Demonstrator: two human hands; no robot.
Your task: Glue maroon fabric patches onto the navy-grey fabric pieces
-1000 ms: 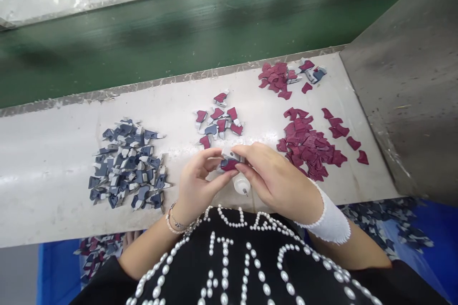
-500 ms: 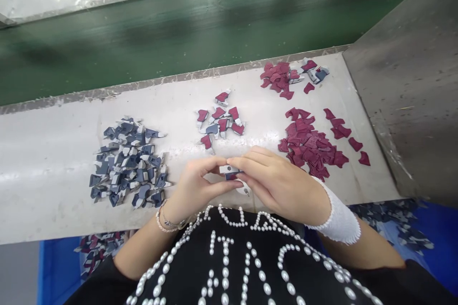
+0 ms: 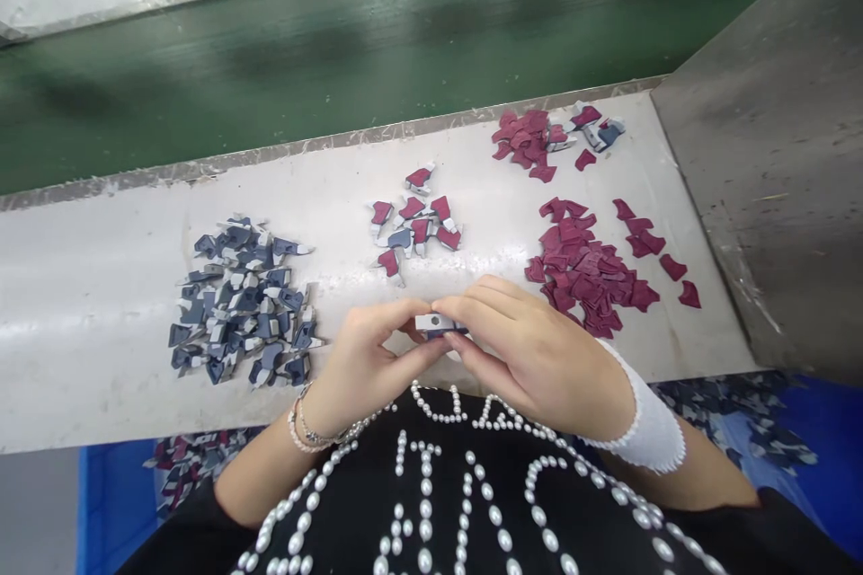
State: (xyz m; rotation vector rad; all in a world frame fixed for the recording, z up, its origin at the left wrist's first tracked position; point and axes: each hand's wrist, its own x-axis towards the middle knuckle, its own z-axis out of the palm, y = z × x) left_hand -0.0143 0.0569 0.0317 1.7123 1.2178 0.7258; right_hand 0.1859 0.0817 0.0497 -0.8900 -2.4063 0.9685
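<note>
The left hand (image 3: 368, 368) and the right hand (image 3: 532, 359) are held close together above the front of the bench, fingers curled and partly closed. Between their fingertips, they pinch a small layered piece (image 3: 436, 323), with a light grey tab showing a round hole on top and a darker layer beneath, partly hidden by the fingers. The piece is held clear of the white work surface (image 3: 101, 377), just in front of the person's black top (image 3: 424, 485), which is decorated with pearl beads. A white cuff (image 3: 647, 422) covers the right wrist, and bracelets (image 3: 306, 420) encircle the left wrist. Four groups of parts lie on the surface. A pile of navy-and-grey pieces (image 3: 239, 301) lies to the left of the hands, and a smaller pile of maroon-and-grey pieces (image 3: 414, 225) lies ahead of them. A pile of loose maroon pieces (image 3: 580, 269) lies to the right, and a further maroon cluster (image 3: 526, 139) lies near the far edge. Beyond that edge runs a green conveyor belt (image 3: 404, 45). Blue bins (image 3: 114, 503) containing more pieces sit below the bench.
</note>
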